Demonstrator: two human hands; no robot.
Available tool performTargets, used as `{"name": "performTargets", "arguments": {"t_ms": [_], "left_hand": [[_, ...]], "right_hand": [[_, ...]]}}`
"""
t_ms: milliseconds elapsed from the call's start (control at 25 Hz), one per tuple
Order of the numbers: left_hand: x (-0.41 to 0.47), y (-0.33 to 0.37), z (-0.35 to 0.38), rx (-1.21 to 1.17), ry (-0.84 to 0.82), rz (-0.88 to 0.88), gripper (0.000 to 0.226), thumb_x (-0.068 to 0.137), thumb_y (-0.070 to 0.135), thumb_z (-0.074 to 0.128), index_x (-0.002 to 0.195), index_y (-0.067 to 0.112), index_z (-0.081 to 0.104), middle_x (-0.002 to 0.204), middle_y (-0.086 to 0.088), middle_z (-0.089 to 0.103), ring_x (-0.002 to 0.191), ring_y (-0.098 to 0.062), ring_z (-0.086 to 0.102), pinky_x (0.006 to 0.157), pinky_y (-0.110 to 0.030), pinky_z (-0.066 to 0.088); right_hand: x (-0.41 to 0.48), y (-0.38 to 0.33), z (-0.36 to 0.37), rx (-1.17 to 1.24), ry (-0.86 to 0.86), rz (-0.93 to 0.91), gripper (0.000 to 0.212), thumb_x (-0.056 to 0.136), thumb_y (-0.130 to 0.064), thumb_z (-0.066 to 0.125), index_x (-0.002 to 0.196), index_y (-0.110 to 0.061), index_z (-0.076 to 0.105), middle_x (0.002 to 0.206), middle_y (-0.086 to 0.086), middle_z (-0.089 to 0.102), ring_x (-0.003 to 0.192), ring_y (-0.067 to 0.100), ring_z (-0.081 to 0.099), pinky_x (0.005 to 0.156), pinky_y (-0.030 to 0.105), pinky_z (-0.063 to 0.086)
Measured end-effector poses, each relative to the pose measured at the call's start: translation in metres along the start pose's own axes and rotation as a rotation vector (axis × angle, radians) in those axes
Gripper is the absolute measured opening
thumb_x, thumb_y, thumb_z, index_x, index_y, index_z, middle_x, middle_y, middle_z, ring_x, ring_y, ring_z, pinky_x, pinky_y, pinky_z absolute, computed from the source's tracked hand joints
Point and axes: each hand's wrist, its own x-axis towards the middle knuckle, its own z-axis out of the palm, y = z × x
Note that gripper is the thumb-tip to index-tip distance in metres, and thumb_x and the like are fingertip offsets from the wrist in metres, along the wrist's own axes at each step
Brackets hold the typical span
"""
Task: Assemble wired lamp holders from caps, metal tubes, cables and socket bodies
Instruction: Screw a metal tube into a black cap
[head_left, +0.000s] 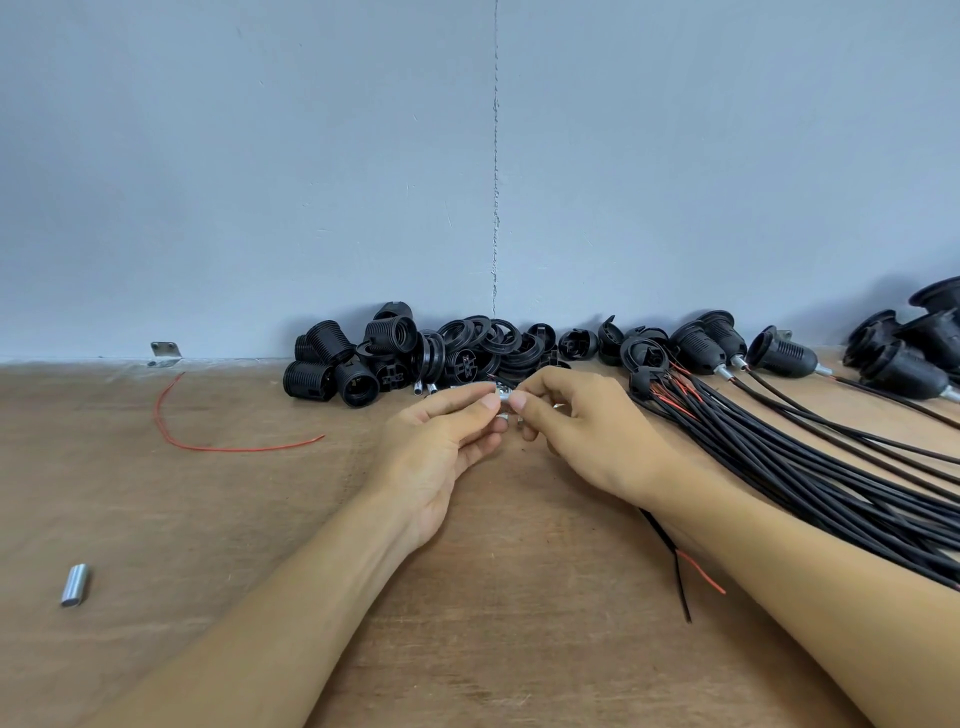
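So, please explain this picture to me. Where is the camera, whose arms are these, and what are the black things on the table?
There is no machine here: a person works with bare hands, and the one camera sits on their head, looking forward and down. The left hand and right hand together pinch a small metal part above the wooden table. By the wall lies a pile of black socket parts; to the right, a bundle of black cables and some wired lamp holders. A loose red wire and a metal tube lie at the left.
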Motion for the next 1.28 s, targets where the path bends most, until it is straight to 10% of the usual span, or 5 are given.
{"name": "performTargets", "arguments": {"t_ms": [400, 680, 880, 1000, 1280], "left_hand": [[0.001, -0.01, 0.0, 0.242, -0.029, 0.153, 0.011, 0.09, 0.007, 0.074, 0.089, 0.015, 0.082, 0.076, -0.004, 0.074, 0.067, -0.012, 0.065, 0.077, -0.035, 0.054], [0.001, -0.011, 0.0, 0.257, -0.058, 0.184, 0.018, 0.087, -0.001, 0.075, 0.1, 0.012, 0.077, 0.078, -0.001, 0.076, 0.066, -0.01, 0.066, 0.063, -0.022, 0.055], [0.004, -0.012, -0.001, 0.245, -0.038, 0.163, 0.015, 0.09, 0.004, 0.074, 0.104, 0.009, 0.075, 0.078, -0.002, 0.076, 0.065, -0.01, 0.067, 0.062, -0.021, 0.056], [0.004, -0.013, -0.001, 0.263, -0.039, 0.166, 0.015, 0.09, 0.003, 0.074, 0.103, 0.009, 0.074, 0.076, -0.003, 0.075, 0.065, -0.01, 0.068, 0.062, -0.02, 0.056], [0.002, -0.013, 0.002, 0.299, -0.034, 0.185, 0.015, 0.09, 0.002, 0.073, 0.103, 0.01, 0.074, 0.072, 0.0, 0.074, 0.064, -0.008, 0.066, 0.06, -0.018, 0.054]], "right_hand": [[0.001, 0.006, -0.01, 0.214, -0.053, 0.027, 0.007, 0.094, -0.024, 0.07, 0.091, -0.018, 0.069, 0.077, 0.005, 0.073, 0.052, 0.011, 0.055, 0.052, 0.028, 0.05], [0.001, 0.002, -0.008, 0.079, 0.022, 0.111, 0.057, 0.102, -0.055, 0.041, 0.069, -0.018, 0.067, 0.057, -0.002, 0.067, 0.046, 0.001, 0.052, 0.056, 0.016, 0.038], [0.0, 0.001, -0.011, 0.109, -0.008, 0.054, 0.012, 0.095, -0.035, 0.064, 0.089, -0.024, 0.067, 0.072, -0.008, 0.069, 0.055, -0.003, 0.056, 0.064, 0.022, 0.041], [0.001, 0.002, -0.008, 0.024, 0.041, 0.117, 0.044, 0.102, -0.046, 0.049, 0.074, -0.018, 0.067, 0.06, -0.003, 0.068, 0.047, -0.001, 0.054, 0.059, 0.022, 0.039], [0.0, 0.002, -0.009, 0.097, -0.016, 0.14, 0.039, 0.101, -0.042, 0.053, 0.077, -0.015, 0.066, 0.061, 0.0, 0.068, 0.035, 0.013, 0.048, 0.04, 0.021, 0.039]]}}
